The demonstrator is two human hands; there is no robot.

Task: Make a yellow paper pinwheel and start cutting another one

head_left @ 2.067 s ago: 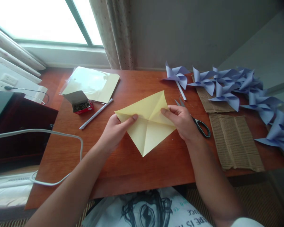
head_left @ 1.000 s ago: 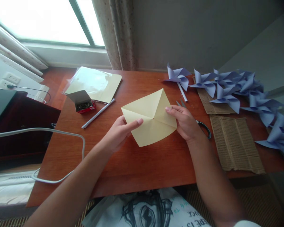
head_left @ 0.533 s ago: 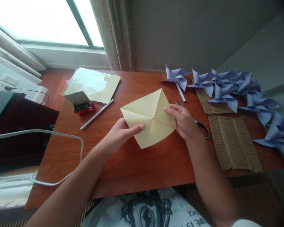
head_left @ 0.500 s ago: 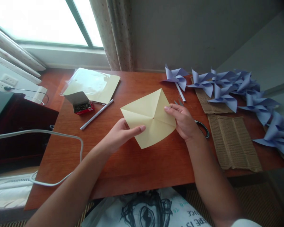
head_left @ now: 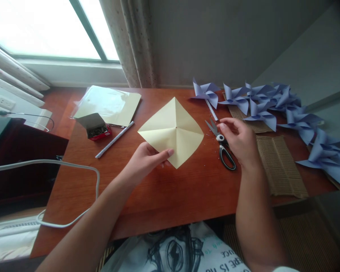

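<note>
blown-out window (head_left: pixel 39 30) at upper left, dim wall (head_left: pixel 204 41), glare on plastic sleeve (head_left: pixel 103 102), darkened upper-right corner

**Pale yellow amid lilac and red-brown**

We see plain pale yellow on the paper (head_left: pixel 185 141) in our left hand (head_left: pixel 150 158). Just beside our right hand (head_left: pixel 238 141), the scissors (head_left: pixel 221 138) are black and white with grey blades. Beyond that hand, the pinwheels (head_left: pixel 235 96) are lilac; to its right, the cardboard (head_left: pixel 282 164) is ribbed brown. Beneath both hands we have a red-brown table (head_left: pixel 164 204). Beyond our left hand, the box (head_left: pixel 104 135) is red, the rolled stick (head_left: pixel 115 140) whitish. Nearest us, black drawing marks our white shirt (head_left: pixel 177 253).
</note>
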